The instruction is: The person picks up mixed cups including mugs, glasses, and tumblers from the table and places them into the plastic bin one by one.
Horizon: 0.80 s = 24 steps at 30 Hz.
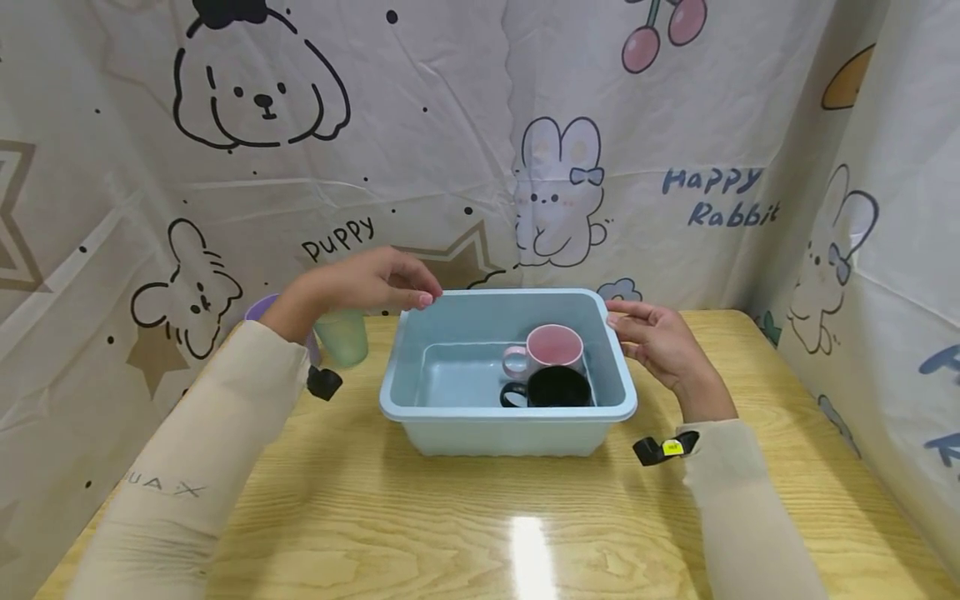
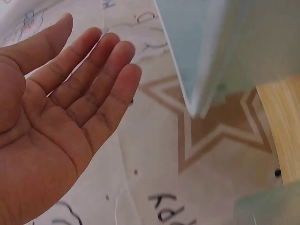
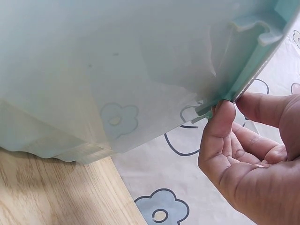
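Note:
A light blue plastic basin (image 1: pixel 506 435) sits on the table. Inside it, on the right, a pink mug (image 1: pixel 555 346) stands behind a black mug (image 1: pixel 558 387), both with handles to the left. My left hand (image 1: pixel 375 279) hovers by the basin's back left corner; the left wrist view shows its palm bare and fingers extended, apart from the rim. With my right hand (image 1: pixel 660 346) I pinch the rim at the basin's right side. In the right wrist view, the fingers (image 3: pixel 218 133) meet at the rim's edge.
Behind my left wrist stand a green translucent cup (image 1: pixel 343 337) and a purple cup (image 1: pixel 262 307), partly hidden by the arm. The wooden table (image 1: pixel 420 525) runs back to a printed cloth (image 1: pixel 442 125), which also hangs at the sides.

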{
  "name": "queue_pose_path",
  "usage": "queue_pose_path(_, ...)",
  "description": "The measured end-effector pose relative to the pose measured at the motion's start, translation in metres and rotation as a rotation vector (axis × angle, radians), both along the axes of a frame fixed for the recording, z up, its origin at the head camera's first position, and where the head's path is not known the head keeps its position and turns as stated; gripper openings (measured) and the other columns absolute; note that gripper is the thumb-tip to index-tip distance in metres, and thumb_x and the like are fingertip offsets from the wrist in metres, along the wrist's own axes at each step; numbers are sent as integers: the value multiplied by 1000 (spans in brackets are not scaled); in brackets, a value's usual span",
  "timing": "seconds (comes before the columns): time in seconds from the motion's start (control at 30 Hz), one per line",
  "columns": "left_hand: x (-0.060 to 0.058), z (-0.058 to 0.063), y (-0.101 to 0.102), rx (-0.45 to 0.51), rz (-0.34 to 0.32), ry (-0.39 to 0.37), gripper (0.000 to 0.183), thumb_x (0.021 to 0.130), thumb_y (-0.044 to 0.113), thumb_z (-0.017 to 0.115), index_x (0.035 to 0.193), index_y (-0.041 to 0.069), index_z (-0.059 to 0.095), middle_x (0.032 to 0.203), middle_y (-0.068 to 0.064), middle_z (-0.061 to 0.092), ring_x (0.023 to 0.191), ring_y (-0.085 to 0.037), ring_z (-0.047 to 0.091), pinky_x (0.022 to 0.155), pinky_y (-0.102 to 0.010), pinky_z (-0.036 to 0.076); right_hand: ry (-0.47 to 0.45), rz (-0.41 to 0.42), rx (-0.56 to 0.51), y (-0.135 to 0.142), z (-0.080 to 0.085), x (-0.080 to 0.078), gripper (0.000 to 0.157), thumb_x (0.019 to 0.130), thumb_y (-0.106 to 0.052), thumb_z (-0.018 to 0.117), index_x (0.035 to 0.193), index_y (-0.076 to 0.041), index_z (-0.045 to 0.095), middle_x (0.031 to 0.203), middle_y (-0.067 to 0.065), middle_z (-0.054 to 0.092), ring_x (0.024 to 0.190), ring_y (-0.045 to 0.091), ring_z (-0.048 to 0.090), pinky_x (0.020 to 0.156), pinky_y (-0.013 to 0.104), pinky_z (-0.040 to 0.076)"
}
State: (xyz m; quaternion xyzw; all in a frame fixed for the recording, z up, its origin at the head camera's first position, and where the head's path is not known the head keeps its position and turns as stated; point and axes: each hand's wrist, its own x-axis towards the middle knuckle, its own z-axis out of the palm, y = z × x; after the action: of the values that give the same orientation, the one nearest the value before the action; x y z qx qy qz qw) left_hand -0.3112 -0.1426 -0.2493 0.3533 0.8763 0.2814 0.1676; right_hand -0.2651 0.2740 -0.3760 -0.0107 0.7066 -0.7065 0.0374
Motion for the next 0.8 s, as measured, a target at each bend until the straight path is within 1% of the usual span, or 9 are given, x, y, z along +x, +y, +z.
queue_pose_path(0.13, 2, -1, -25, 26, 85, 92, 29, 102, 21, 66, 126, 5, 69, 125, -11, 69, 117, -28, 64, 101, -51, 50, 0, 0, -3, 0, -1, 0, 50, 101, -18, 68, 143, 4, 53, 107, -1, 71, 91, 11, 68, 82, 27, 59)
queue_pose_path(0.2, 2, -3, -38, 17, 145, 129, 29, 102, 21, 67, 126, 5, 69, 125, -11, 69, 117, -29, 64, 102, -52, 49, -1, 0, -5, 0, -1, 0, 51, 100, -19, 68, 143, 3, 53, 107, -1, 71, 91, 11, 68, 82, 27, 59)
queue_pose_path(0.3, 2, -6, -58, -9, 232, 157, 30, 102, 22, 65, 127, 4, 68, 125, -12, 69, 117, -31, 64, 102, -53, 48, 1, 0, -3, -1, -1, 0, 51, 100, -19, 68, 143, 3, 53, 107, -2, 71, 91, 12, 68, 82, 27, 59)
queue_pose_path(0.43, -1, -12, -86, -12, 310, 179, 35, 103, 22, 65, 130, 1, 64, 127, -18, 67, 117, -35, 63, 102, -55, 47, -1, -4, 3, -1, -1, -1, 51, 100, -19, 69, 143, 3, 53, 106, -1, 71, 91, 12, 67, 82, 27, 59)
queue_pose_path(0.53, -6, -18, -105, -4, 339, 192, 40, 101, 19, 67, 134, -3, 61, 131, -24, 64, 120, -40, 60, 104, -58, 44, -3, -6, 4, 0, -1, -1, 50, 100, -19, 69, 143, 3, 54, 106, -1, 71, 91, 12, 68, 82, 28, 59)
queue_pose_path(0.63, -10, -25, -123, -13, 363, 191, 45, 100, 16, 68, 137, -6, 57, 138, -28, 58, 127, -47, 53, 107, -62, 40, -4, -5, 5, 0, -1, -1, 50, 100, -19, 68, 143, 3, 53, 107, -1, 71, 92, 12, 68, 83, 27, 59)
queue_pose_path(0.73, -13, -32, -137, -54, 372, 198, 52, 98, 13, 70, 142, -7, 51, 145, -31, 50, 131, -54, 45, 107, -67, 36, -1, -6, 6, 1, -1, 0, 50, 101, -19, 68, 143, 2, 53, 108, -1, 71, 91, 12, 68, 83, 27, 59)
queue_pose_path(0.8, -14, -36, -145, -88, 380, 199, 59, 96, 14, 72, 145, -7, 47, 148, -33, 45, 132, -57, 41, 106, -70, 35, -1, -4, 1, 1, -1, 0, 49, 101, -18, 68, 143, 3, 53, 108, -1, 71, 91, 12, 68, 83, 27, 59)
